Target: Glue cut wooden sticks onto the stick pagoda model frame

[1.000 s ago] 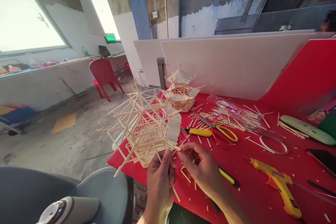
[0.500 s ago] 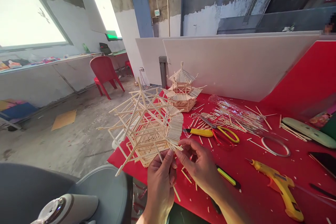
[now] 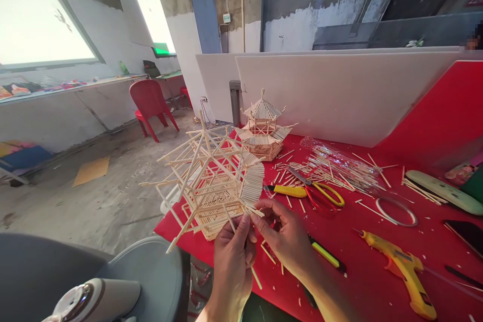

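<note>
A half-roofed pavilion model made of thin wooden sticks stands at the table's front left corner, its upper frame bare. One curved roof panel of closely laid sticks covers its right side. My left hand is closed, thumb and fingers pinching the model's lower near edge below that panel. My right hand is closed in a pinch on short stick ends at the panel's near end, its fingertips close to the left thumb. The fingers partly hide the sticks between them. Behind stands a fully roofed stick pavilion.
On the red table lie a glue gun, scissors, a yellow cutter, a green-black cutter and loose sticks. A grey stool holds a bottle. White boards stand behind.
Both hands keep their pinch at the model's edge, with only a very slight shift of the left hand to the right. The model stays in place.
</note>
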Motion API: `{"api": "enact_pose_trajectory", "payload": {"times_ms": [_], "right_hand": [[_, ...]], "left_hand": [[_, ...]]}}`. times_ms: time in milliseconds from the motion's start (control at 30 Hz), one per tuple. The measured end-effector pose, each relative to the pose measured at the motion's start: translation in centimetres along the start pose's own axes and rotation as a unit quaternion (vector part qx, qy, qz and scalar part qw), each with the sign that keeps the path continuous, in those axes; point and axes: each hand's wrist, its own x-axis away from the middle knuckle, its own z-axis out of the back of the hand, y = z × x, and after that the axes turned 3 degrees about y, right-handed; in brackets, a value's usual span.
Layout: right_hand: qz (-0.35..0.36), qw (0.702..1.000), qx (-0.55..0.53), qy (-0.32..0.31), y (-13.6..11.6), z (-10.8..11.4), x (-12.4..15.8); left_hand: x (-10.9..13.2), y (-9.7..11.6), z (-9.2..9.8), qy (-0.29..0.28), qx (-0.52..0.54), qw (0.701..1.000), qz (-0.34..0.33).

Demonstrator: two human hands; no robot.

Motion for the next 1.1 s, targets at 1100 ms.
{"api": "enact_pose_trajectory", "payload": {"times_ms": [1100], "right_hand": [[-0.021, 0.998, -0.055, 0.002, 0.8, -0.3, -0.1]], "left_hand": [[-0.2, -0.6, -0.1, -0.054, 0.092, 0.994, 0.038]]}}
